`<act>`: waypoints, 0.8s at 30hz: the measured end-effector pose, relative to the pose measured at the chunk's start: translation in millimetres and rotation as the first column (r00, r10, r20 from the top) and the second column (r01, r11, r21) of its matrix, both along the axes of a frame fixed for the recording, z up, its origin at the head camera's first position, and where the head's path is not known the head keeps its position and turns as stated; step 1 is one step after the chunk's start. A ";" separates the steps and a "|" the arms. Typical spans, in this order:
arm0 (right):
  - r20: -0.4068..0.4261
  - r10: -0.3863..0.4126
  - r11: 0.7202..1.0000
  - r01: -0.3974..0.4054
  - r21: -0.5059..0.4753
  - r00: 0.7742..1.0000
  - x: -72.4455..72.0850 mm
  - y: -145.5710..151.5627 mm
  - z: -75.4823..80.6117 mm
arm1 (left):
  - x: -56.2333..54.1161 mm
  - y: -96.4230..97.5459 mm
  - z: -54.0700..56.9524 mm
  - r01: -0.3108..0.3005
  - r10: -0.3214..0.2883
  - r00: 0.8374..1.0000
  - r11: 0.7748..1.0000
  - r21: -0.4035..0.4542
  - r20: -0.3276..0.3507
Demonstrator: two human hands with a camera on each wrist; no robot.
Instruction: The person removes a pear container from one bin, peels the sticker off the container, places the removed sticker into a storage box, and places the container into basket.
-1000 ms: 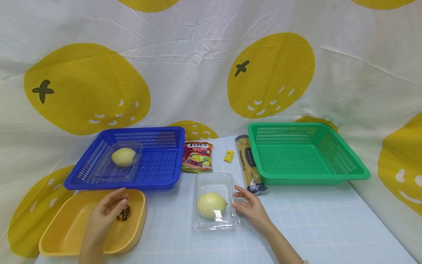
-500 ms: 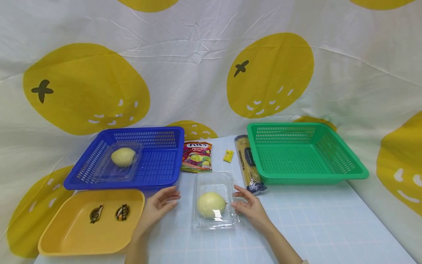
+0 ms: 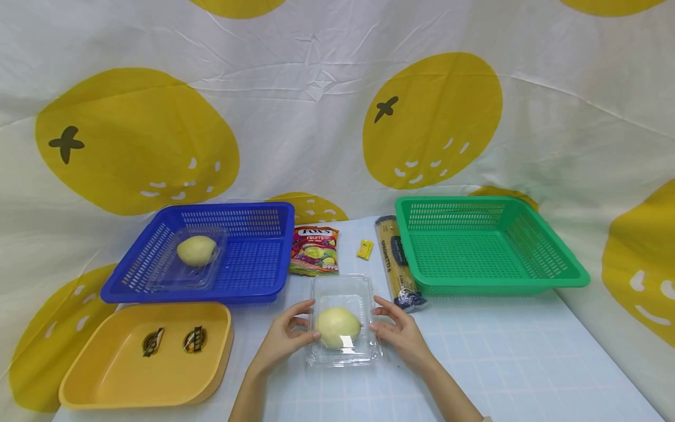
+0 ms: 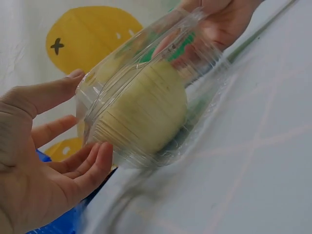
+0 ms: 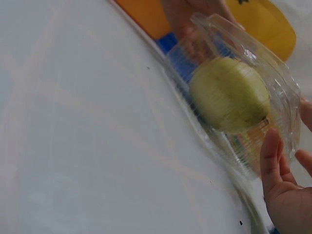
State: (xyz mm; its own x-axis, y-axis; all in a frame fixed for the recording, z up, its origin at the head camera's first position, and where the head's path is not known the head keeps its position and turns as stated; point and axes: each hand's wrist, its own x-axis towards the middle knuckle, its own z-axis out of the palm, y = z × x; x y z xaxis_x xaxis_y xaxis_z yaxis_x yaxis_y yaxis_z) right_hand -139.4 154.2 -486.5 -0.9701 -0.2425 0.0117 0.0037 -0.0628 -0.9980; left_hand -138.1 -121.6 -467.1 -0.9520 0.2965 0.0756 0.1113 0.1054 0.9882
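A clear plastic clamshell box [image 3: 340, 288] lies on the table in the head view, its lid down over a pale yellow-green oval fruit [image 3: 338, 328]. My left hand [image 3: 285, 337] holds the box by its left side; in the left wrist view its thumb touches the upper edge and its fingers the lower part. On the opposite side my right hand [image 3: 402, 334] grips the box with thumb and fingertips. The fruit [image 5: 229, 95] shows through the plastic in the right wrist view. Parts of both hands' fingers are hidden behind the box in the wrist views.
A blue basket [image 3: 253, 293] at back left holds a similar boxed fruit [image 3: 197, 251]. In front stands a yellow basin [image 3: 153, 381] with two dark stickers. Behind the box lie a Fox's candy bag [image 3: 315, 251], a small yellow packet [image 3: 365, 249] and spaghetti [image 3: 398, 264] beside a green basket [image 3: 490, 281].
My left hand has moved right, from over the yellow basin to the left side of the clamshell box, and now touches it. The right hand and the box have stayed nearly still.
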 end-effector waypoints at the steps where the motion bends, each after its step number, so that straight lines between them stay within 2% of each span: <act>1: 0.000 0.001 1.000 -0.001 -0.001 1.000 -0.1 -0.3 0.0 | 0.1 1.0 -0.3 -0.003 0.003 1.000 1.000 -0.010 0.004; 5: 0.006 -0.004 1.000 0.004 -0.008 1.000 0.2 -0.7 -0.6 | 0.3 3.1 -1.6 -0.010 0.010 1.000 1.000 -0.015 0.008; 10: -0.006 -0.019 1.000 0.019 -0.009 1.000 0.1 -1.2 0.0 | 1.4 3.1 -0.8 -0.016 0.016 1.000 1.000 0.018 0.020; 16: -0.071 0.012 0.998 -0.016 -0.055 0.997 1.6 -0.7 4.1 | 5.2 2.0 2.2 -0.016 0.014 1.000 0.997 0.080 0.019; 20: -0.100 0.043 0.995 -0.052 -0.090 0.994 3.6 -0.4 11.6 | 9.6 1.1 9.4 -0.031 0.028 0.999 0.992 0.124 0.020; 24: -0.079 0.036 0.996 -0.042 -0.081 0.996 2.4 -4.5 25.9 | 11.7 -2.2 22.3 -0.037 0.048 0.997 0.984 0.175 -0.055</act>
State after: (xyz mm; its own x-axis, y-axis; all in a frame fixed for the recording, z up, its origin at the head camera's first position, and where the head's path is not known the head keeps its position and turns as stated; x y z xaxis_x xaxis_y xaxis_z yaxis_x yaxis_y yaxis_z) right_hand -137.0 149.7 -460.6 -0.9554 -0.2750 0.1076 -0.0692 -0.1459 -0.9869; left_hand -126.4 -123.7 -444.8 -0.9559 0.2334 0.1783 0.1685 -0.0616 0.9838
